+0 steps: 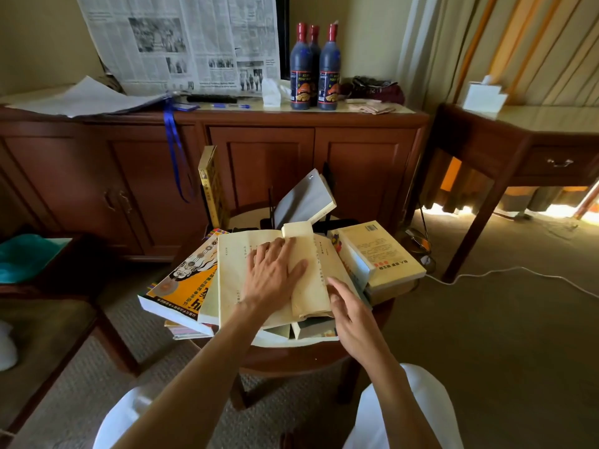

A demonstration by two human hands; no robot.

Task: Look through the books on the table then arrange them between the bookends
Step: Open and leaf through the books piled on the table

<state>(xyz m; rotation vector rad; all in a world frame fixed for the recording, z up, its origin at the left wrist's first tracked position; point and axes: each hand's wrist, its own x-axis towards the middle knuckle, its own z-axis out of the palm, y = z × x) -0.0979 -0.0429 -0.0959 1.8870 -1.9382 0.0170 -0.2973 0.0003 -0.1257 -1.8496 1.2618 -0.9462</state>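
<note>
Observed a wooden sideboard [259, 163] at the rear, carrying three dark bottles [316, 72] and a propped newspaper [181, 43], with a small round table [311, 354] in front bearing a loose heap of books. Noted an open book [233, 277] on top of the heap, an orange-covered book [181, 283] beneath at left, a cream book [385, 251] at right, a yellow book [212, 186] upright behind and a grey book [308, 202] leaning against black bookends [327, 179]. Found left hand [274, 273] open, pressed flat on the pages; right hand [351, 315] open, fingertips touching the page edge.
</note>
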